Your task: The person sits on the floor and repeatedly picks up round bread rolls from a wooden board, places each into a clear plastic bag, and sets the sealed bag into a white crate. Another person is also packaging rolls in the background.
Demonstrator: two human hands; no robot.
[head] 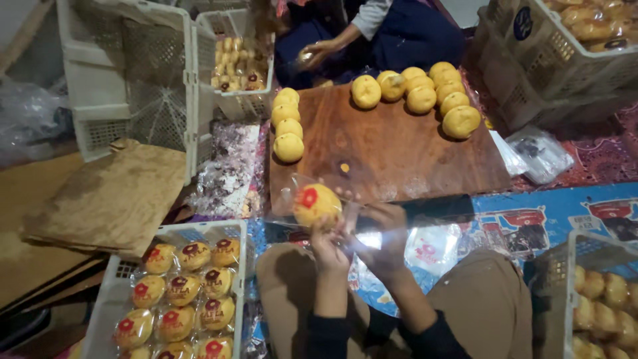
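The left hand (330, 249) grips a round yellow bun in a clear plastic wrapper with a red mark (316, 204), holding it up just over the near edge of the brown wooden board (392, 149) on the floor. The right hand (382, 239) pinches the loose open end of the same wrapper beside the bun, its fingers closed on the shiny film. Both hands sit above the person's knees in tan trousers. On the board lie unwrapped round yellow buns (421, 90), a column at the left edge and a cluster at the far right. A white plastic crate of wrapped buns (183, 289) stands just left of the knees. Across the board, another person's hand (316, 53) holds a small item; what it is cannot be told.
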